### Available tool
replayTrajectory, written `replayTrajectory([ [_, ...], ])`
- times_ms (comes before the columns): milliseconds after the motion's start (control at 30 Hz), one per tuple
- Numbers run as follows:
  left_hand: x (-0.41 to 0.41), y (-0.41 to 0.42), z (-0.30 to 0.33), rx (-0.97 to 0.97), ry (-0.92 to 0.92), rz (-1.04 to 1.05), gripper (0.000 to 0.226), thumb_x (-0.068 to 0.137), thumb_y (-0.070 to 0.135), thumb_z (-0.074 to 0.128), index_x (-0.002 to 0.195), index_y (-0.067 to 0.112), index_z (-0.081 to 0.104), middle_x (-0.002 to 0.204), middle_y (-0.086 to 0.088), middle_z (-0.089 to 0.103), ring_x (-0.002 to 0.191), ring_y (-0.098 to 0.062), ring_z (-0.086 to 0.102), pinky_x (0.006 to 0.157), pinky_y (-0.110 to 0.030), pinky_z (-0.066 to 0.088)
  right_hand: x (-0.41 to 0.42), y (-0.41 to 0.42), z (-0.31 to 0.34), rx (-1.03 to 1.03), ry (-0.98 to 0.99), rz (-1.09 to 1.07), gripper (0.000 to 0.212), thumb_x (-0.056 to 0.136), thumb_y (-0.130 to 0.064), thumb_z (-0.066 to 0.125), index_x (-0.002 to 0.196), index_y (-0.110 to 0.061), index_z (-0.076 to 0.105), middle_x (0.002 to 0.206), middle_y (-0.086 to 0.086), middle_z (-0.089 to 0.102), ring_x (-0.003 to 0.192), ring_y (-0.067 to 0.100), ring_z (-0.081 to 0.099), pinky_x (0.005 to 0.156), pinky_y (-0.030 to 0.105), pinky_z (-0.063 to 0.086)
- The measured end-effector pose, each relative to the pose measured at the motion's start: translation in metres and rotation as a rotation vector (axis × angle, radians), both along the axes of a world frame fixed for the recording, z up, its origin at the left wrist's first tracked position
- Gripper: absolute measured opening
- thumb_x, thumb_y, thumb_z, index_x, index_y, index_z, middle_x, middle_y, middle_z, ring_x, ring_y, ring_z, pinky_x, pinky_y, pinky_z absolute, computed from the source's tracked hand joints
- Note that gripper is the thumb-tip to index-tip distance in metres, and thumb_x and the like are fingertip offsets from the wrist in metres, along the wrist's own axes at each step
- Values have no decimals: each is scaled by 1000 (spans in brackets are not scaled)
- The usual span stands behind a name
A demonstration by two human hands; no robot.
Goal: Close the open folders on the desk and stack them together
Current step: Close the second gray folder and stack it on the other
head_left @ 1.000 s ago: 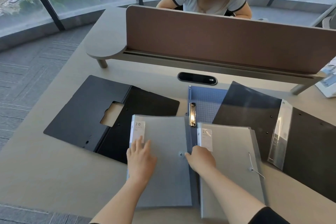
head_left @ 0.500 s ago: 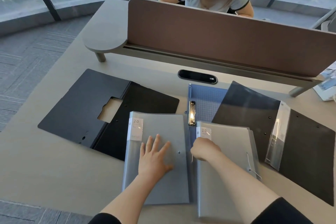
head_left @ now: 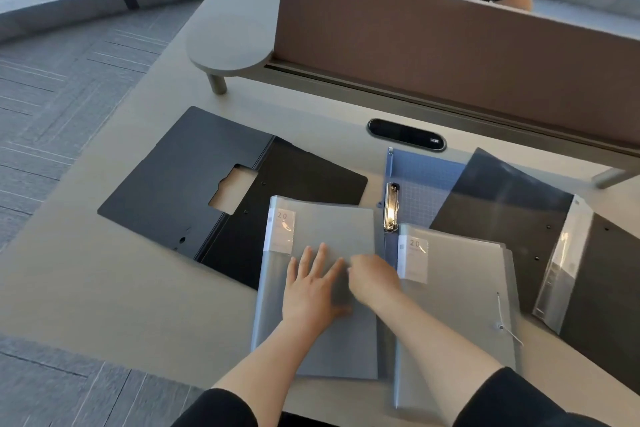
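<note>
Two closed grey folders lie side by side at the near edge of the desk. My left hand (head_left: 311,284) rests flat, fingers spread, on the left grey folder (head_left: 325,229). My right hand (head_left: 374,279) is curled on that same cover, next to my left fingertips; whether it pinches anything is hidden. The right grey folder (head_left: 457,291) has a string tie. An open black folder (head_left: 180,184) lies at the left. Behind the grey folders lies an open blue clip folder (head_left: 424,184). At the right lies an open dark folder (head_left: 502,204) with a clear pocket (head_left: 561,263).
A brown divider panel (head_left: 450,38) runs across the back of the desk (head_left: 104,288), with a small round shelf (head_left: 228,42) at its left end. A person sits behind it. A black cable slot (head_left: 407,134) is in the desk top.
My right hand moved left from the gap between the grey folders onto the left grey folder. My left hand slid a little right and farther up its cover.
</note>
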State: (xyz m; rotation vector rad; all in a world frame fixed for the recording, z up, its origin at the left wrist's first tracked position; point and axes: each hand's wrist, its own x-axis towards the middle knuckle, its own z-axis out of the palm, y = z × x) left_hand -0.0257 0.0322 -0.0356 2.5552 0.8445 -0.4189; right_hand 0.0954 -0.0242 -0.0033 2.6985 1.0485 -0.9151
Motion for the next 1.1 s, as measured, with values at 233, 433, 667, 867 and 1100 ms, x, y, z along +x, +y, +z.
replayTrajectory([
  [233, -1, 2, -5, 6, 11, 1, 86, 87, 68, 54, 157, 41, 11, 169, 0, -8, 155, -30, -10, 125, -50, -5, -11, -28, -4, -27, -18, 164, 24, 92, -15, 46, 108, -13, 64, 113, 14, 67, 107, 35, 63, 80, 34, 48],
  [433, -3, 1, -2, 6, 7, 2, 87, 87, 66, 56, 157, 42, 9, 169, 2, -10, 155, -28, -11, 126, -49, -5, 10, -49, -1, -20, 1, 72, 22, 93, -21, 45, 97, -14, 66, 104, 13, 68, 96, 36, 65, 67, 30, 40],
  [667, -3, 2, -2, 11, 1, -8, 89, 86, 66, 58, 157, 41, 11, 169, 1, -8, 155, -30, -10, 126, -49, -4, 33, -32, 8, -22, 15, -16, 11, 90, -13, 48, 80, -16, 50, 99, 11, 63, 80, 29, 49, 69, 29, 39],
  [867, -1, 2, 0, 4, 13, -18, 88, 87, 64, 58, 157, 41, 11, 169, 0, -8, 155, -30, -11, 125, -48, -5, 31, -10, 0, 46, -10, 83, 16, 97, -15, 43, 81, -13, 47, 93, 11, 57, 79, 29, 50, 63, 31, 35],
  [1100, -4, 10, 3, 22, 35, -30, 85, 86, 61, 61, 156, 38, 17, 169, -1, -1, 155, -28, -3, 124, -47, -3, 29, -12, -2, 179, 14, -11, 22, 97, -38, 51, 98, -16, 55, 104, 3, 59, 92, 27, 60, 68, 33, 39],
])
